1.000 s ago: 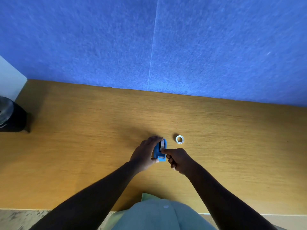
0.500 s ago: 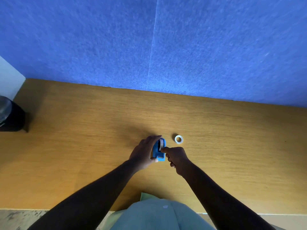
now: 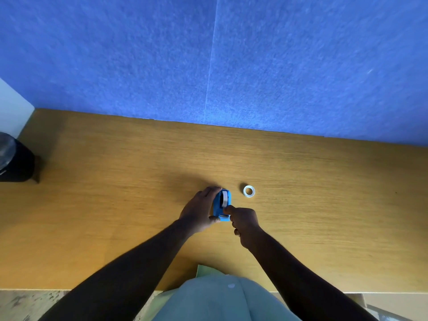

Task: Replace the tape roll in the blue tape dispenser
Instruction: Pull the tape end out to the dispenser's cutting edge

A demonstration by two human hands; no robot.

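Observation:
The blue tape dispenser stands on the wooden table near its middle, with a white tape roll seated in it. My left hand wraps the dispenser's left side and holds it. My right hand is curled, its fingertips pinched at the tape near the dispenser's front cutter end. Whether a strip of tape is between those fingers is too small to tell. A second small white tape ring lies flat on the table just right of the dispenser, touching nothing.
A blue felt partition rises along the table's far edge. A dark cylindrical container stands at the far left edge. A green sheet pokes out at the near table edge above my lap.
My right hand's fingertips slid a little from the roll's top toward the dispenser's front end. The left hand, dispenser and loose ring stayed put.

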